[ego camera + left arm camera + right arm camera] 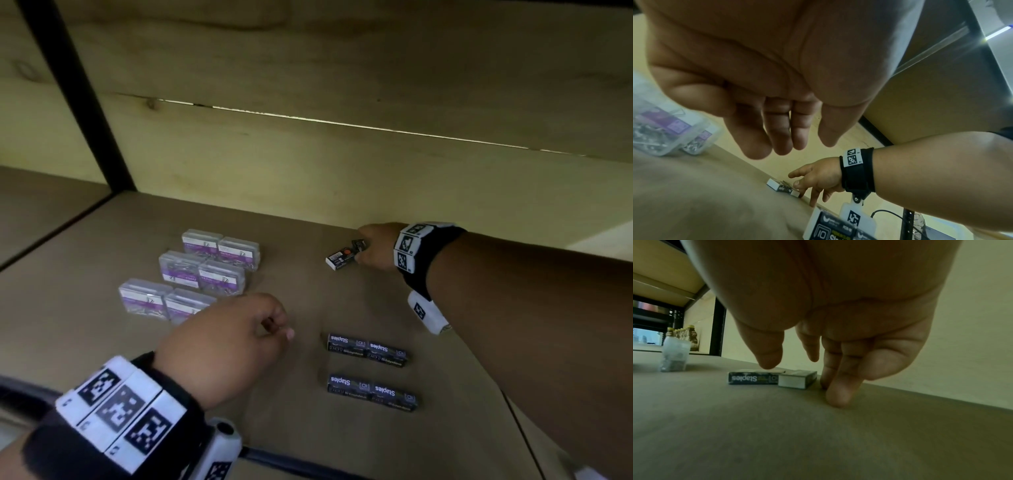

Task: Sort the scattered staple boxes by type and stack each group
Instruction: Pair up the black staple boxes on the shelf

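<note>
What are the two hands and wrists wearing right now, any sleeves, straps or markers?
Both forearms are bare, no sleeves or gloves. Each wrist has a black strap: the left wrist band carries white blocks printed with black square codes, and the right wrist band has the same. A white tagged camera pod hangs beneath.

A storeroom or shop stockroom, suggested by a wide brown board shelf framed by black metal uprights, pale wooden back panels, small retail boxes of staples laid out, yellow-capped brown bottles lined up on the neighbouring bay.
</note>
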